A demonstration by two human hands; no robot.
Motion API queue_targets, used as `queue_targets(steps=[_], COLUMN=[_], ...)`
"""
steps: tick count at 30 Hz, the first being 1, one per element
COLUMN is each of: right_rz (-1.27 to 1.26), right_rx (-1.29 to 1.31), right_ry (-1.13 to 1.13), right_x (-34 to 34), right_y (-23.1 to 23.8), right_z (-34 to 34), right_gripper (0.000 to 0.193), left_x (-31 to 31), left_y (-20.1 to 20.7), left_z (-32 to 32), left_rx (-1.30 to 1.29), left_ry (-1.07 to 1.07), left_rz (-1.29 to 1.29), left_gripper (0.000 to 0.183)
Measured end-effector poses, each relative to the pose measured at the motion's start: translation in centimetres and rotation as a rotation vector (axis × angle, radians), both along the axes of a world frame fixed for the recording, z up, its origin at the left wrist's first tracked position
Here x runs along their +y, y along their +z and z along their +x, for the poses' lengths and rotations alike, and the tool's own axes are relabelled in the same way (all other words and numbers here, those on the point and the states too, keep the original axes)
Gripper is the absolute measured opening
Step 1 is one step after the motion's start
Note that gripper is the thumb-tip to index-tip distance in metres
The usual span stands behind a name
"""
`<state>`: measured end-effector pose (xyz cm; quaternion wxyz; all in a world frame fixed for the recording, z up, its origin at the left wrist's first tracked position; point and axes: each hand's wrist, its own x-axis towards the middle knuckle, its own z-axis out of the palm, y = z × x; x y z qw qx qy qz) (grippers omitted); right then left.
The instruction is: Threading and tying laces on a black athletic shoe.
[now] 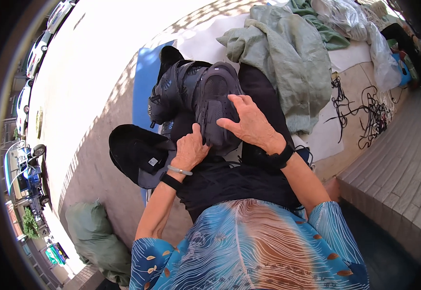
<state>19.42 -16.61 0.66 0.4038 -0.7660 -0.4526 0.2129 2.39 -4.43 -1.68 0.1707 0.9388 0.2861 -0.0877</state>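
Note:
A black shoe upper (pixel 215 108) with a mesh panel lies across my lap, on top of my dark trousers. My left hand (pixel 191 149) is at its near left edge, fingers bent and pinching the rim. Over its right side, my right hand (pixel 251 121) has thumb and fingers spread, the tips touching or just above the surface; I cannot tell which. Beside the upper, to the left, a bundle of similar black uppers (pixel 171 92) is piled together. Left of my left hand sits a black padded piece (pixel 132 147) with a small white label and grey edging.
Black laces (pixel 372 116) lie tangled on the ground at right, near a grey bench-like ledge (pixel 399 159). A grey-green sack (pixel 292 63) is at far right, beside clear plastic bags (pixel 384 58). Another stuffed sack (pixel 94 237) stands at lower left. A blue mat (pixel 145 82) is under the bundle.

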Motion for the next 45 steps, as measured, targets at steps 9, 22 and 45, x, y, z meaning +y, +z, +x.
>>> queue_targets(steps=[9,22,45], right_rz=[0.015,0.339,0.292], right_rx=[-0.111,0.071,-0.084], right_ry=[-0.047,-0.141,-0.107], right_x=[-1.2,-4.0,-0.1], right_y=[-1.8,-1.2,-3.3], right_z=[-2.2,-1.5,0.4], right_gripper=[0.070,0.052,0.049], left_x=[-0.7,-4.9,-5.1], left_y=[0.1,7.8,3.7], left_z=[0.1,0.8,1.4], left_rx=[0.025,0.128,0.096], left_ry=[0.031,0.099,0.000], left_rz=[0.099,0.130,0.067], left_gripper=[0.028,0.024,0.032])
